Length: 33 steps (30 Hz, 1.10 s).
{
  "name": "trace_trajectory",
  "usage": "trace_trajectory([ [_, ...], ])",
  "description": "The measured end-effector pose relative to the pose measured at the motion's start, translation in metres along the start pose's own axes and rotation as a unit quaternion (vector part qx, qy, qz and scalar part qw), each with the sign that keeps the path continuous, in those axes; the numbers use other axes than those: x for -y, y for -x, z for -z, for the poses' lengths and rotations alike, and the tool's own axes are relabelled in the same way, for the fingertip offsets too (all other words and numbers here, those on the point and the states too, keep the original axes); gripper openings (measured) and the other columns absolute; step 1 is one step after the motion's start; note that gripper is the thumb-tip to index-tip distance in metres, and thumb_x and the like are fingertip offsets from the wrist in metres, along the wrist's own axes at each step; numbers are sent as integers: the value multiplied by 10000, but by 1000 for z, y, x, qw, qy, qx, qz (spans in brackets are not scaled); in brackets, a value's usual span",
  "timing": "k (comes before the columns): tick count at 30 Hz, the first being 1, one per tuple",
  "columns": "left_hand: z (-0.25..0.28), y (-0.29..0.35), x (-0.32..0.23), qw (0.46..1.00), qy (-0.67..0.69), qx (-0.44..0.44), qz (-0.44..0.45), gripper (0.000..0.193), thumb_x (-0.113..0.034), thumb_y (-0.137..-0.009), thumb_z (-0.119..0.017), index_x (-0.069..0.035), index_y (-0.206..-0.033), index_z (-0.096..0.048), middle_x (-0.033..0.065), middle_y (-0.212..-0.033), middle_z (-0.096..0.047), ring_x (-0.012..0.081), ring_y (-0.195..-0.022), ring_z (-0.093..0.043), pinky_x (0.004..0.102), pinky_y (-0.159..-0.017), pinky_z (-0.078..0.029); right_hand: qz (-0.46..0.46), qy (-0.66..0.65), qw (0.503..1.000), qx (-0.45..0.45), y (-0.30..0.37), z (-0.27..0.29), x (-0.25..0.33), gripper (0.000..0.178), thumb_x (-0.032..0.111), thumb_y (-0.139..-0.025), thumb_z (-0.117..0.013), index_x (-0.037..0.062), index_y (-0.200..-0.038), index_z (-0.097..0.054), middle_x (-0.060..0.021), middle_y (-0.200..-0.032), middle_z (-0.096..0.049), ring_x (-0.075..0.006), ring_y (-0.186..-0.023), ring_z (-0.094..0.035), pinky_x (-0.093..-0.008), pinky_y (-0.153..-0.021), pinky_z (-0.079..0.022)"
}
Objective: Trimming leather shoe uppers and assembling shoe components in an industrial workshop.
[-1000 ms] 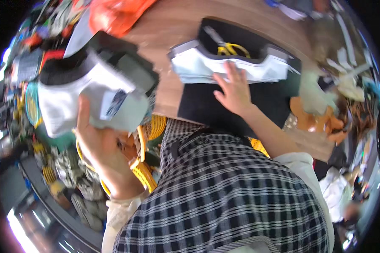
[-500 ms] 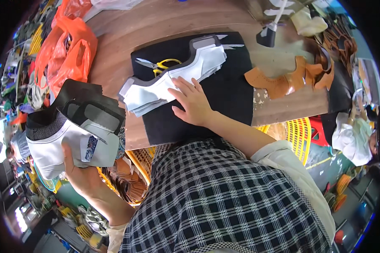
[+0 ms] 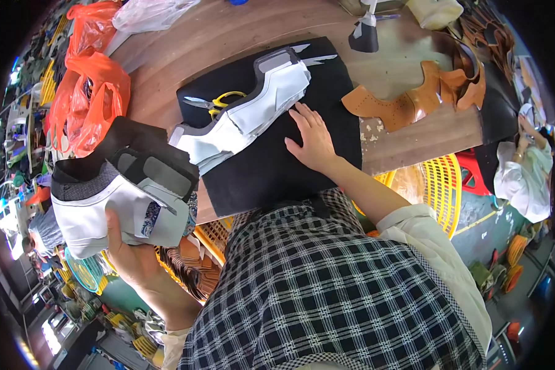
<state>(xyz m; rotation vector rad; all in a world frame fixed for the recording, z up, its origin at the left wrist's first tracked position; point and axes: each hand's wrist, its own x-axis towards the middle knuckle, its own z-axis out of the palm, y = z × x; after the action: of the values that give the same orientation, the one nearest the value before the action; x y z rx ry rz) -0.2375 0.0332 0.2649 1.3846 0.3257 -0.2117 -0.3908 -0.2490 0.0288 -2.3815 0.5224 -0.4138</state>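
Note:
My left hand [image 3: 134,264] grips a bundle of white and dark-grey shoe-upper pieces [image 3: 95,216] at the table's left front edge. The thumb lies across its white face, near a blue patterned patch; the other fingers are hidden behind. On a black mat [image 3: 271,176] lies a stack of similar white upper pieces [image 3: 246,117] with dark-grey edging, set at a slant. My right hand [image 3: 314,140] rests over the mat beside the stack's lower right edge, holding nothing, fingers stretched out and thumb apart. Yellow-handled scissors [image 3: 217,105] lie just behind the stack.
Tan leather upper pieces [image 3: 407,110] lie on the table to the right. Orange plastic bags [image 3: 92,102] sit at the left. A dark-based upright tool [image 3: 364,37] stands farther back. Yellow baskets [image 3: 445,191] stand below the front edge. A person in white [image 3: 524,179] is at far right.
My right hand has come off the middle of the white stack and moved right, to its lower edge. My left hand keeps its hold on the bundle. The whole view has shifted slightly.

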Motion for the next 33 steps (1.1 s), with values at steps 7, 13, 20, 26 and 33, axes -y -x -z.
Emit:
trace_trajectory([
  [7, -24, -8, 5, 999, -40, 28, -3, 406, -207, -921, -597, 31, -1238, -512, 137, -1163, -613, 255, -1060, -609, 410, -910, -503, 15, -30, 999, -28, 2, -6, -4, 586, 218, -749, -682, 18, -1263, -483, -200, -1349, -454, -368, -1299, -381, -471, -1095, -281],
  [13, -72, -7, 13, 984, -122, 126, 42, 496, -237, -930, -586, 43, -1312, -442, 151, -1276, -542, 287, -1145, -549, 427, -973, -452, -7, -32, 998, -44, 5, 6, -4, 391, 271, -719, -690, 34, -1026, -640, -172, -1147, -610, -360, -1197, -487, -469, -1023, -352],
  [20, -145, 6, 45, 910, -224, 336, 91, 458, -231, -937, -572, 46, -1286, -466, 131, -1231, -574, 256, -1088, -580, 411, -933, -473, -294, -578, 758, 77, 43, 22, 9, 443, 428, -870, -620, 47, -1097, -619, -101, -1039, -667, -210, -859, -662, -349, -742, -529],
  [26, -179, 40, 75, 835, -324, 435, 88, 433, -61, -854, -631, 58, -1249, -499, 116, -1128, -616, 233, -996, -618, 363, -893, -498, -248, -865, 436, 7, 87, 66, 4, 720, 673, -910, -353, 78, -1292, -487, -49, -1112, -639, -132, -950, -620, -320, -777, -501],
  [33, -175, 37, 83, 803, -281, 506, 143, 510, 11, -800, -662, 44, -1276, -483, 117, -1178, -603, 244, -1056, -595, 371, -935, -471, -162, -716, 678, 27, 71, 147, 16, 647, 476, -880, -590, 15, -1322, -486, -112, -1257, -552, -183, -1133, -521, -321, -977, -401],
])
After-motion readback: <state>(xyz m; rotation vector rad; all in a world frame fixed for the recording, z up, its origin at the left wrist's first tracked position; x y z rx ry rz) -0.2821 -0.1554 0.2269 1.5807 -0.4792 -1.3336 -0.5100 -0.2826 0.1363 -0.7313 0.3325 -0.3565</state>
